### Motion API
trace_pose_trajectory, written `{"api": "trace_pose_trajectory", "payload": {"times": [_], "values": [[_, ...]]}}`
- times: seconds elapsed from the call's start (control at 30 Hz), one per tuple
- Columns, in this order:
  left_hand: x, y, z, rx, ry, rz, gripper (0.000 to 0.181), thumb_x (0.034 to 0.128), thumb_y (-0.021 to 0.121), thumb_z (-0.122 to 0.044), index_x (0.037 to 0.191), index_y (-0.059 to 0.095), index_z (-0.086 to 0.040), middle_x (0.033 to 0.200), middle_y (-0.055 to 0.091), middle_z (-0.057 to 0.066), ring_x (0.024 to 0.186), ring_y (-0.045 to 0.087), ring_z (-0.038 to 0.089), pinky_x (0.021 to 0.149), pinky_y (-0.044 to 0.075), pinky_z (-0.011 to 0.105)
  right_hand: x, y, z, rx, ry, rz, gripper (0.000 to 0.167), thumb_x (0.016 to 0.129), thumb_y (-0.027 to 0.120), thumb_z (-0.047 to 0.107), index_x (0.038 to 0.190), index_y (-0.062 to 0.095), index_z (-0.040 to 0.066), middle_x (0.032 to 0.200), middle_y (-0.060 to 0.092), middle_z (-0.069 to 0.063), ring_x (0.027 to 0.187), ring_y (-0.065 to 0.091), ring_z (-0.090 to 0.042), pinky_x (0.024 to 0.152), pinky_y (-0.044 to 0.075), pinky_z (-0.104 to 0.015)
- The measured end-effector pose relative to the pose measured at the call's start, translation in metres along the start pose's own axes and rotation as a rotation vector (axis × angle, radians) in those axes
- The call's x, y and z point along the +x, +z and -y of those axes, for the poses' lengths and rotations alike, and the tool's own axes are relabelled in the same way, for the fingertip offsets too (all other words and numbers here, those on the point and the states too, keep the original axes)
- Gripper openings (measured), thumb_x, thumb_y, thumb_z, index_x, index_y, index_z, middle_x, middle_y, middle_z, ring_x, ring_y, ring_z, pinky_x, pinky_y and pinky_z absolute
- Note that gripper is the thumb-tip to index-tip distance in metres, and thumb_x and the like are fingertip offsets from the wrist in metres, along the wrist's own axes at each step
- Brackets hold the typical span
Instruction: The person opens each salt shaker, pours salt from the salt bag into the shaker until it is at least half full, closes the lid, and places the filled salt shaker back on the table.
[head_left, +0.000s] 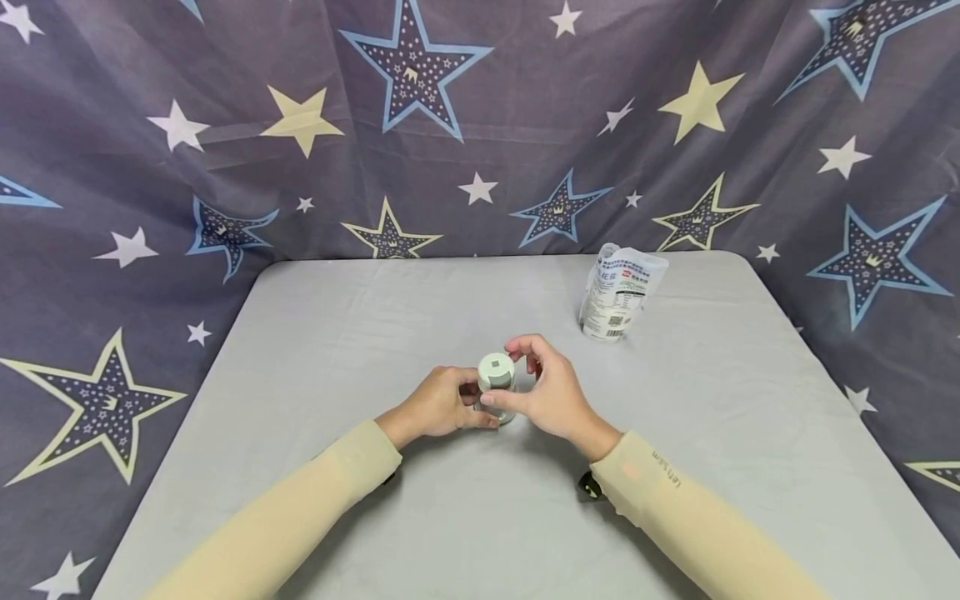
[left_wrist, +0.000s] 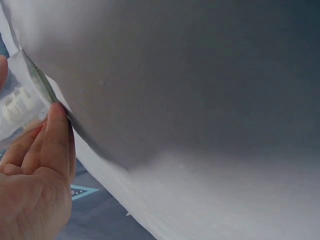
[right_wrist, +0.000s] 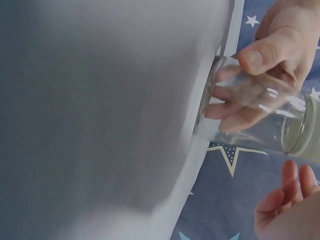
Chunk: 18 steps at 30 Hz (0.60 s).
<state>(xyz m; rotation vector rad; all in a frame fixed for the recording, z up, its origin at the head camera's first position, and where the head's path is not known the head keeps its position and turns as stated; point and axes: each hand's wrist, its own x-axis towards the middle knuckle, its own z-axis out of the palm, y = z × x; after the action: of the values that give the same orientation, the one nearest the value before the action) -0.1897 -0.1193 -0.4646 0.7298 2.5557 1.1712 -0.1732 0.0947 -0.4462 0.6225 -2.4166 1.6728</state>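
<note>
A clear glass jar (right_wrist: 255,115) with a pale green lid (head_left: 496,371) stands upright on the table. My left hand (head_left: 442,402) grips its body, the thumb on one side and the fingers on the other; those fingers show through the glass in the right wrist view. Around the lid, my right hand (head_left: 551,392) is held with thumb and fingers spread. Its fingertips (right_wrist: 290,172) appear apart from the lid in the right wrist view. The left wrist view catches the left hand (left_wrist: 37,170) at the left edge, against the transparent jar wall.
A white and clear printed pouch (head_left: 618,296) stands toward the back right of the table. The table (head_left: 315,333) has a light grey cover. Behind it hangs a dark curtain (head_left: 480,150) patterned with stars.
</note>
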Motion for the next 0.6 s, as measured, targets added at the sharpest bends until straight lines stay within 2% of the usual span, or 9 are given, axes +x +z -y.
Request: {"api": "trace_pose_trajectory", "payload": {"times": [0.13, 0.27, 0.5, 0.6], "values": [[0.0002, 0.0003, 0.0006, -0.021, 0.001, 0.000, 0.041, 0.0739, 0.095, -0.024, 0.109, 0.075, -0.019, 0.099, 0.072, -0.007, 0.089, 0.066, 0.008, 0.081, 0.057, 0.023, -0.0020, 0.0038, 0.0012, -0.036, 0.007, -0.046, 0.064, 0.063, 0.101, 0.028, 0.112, 0.062, 0.015, 0.097, 0.062, 0.004, 0.085, 0.049, -0.031, 0.072, 0.039, -0.032], [0.0002, 0.0004, 0.0011, -0.029, -0.006, 0.005, 0.042, 0.0739, 0.095, -0.024, 0.110, 0.075, -0.020, 0.101, 0.072, -0.007, 0.091, 0.067, 0.008, 0.082, 0.057, 0.023, -0.0030, 0.0065, 0.0019, -0.060, 0.007, -0.071, 0.060, 0.063, 0.101, 0.030, 0.107, 0.063, 0.016, 0.093, 0.061, 0.005, 0.083, 0.050, -0.031, 0.071, 0.039, -0.031], [0.0007, 0.0001, -0.0006, -0.003, 0.002, 0.003, 0.042, 0.0738, 0.095, -0.025, 0.110, 0.075, -0.021, 0.104, 0.073, -0.007, 0.092, 0.067, 0.010, 0.080, 0.057, 0.023, -0.0031, 0.0070, 0.0025, -0.056, -0.015, -0.079, 0.052, 0.068, 0.099, 0.023, 0.106, 0.064, 0.014, 0.087, 0.057, -0.017, 0.083, 0.050, -0.035, 0.069, 0.038, -0.030], [0.0006, 0.0004, -0.0012, 0.002, 0.004, 0.000, 0.041, 0.0736, 0.095, -0.025, 0.110, 0.076, -0.021, 0.105, 0.073, -0.005, 0.092, 0.068, 0.013, 0.079, 0.057, 0.024, -0.0030, 0.0061, 0.0024, -0.050, -0.037, -0.065, 0.050, 0.070, 0.097, 0.020, 0.108, 0.066, 0.013, 0.087, 0.057, -0.016, 0.083, 0.050, -0.030, 0.068, 0.038, -0.030]]}}
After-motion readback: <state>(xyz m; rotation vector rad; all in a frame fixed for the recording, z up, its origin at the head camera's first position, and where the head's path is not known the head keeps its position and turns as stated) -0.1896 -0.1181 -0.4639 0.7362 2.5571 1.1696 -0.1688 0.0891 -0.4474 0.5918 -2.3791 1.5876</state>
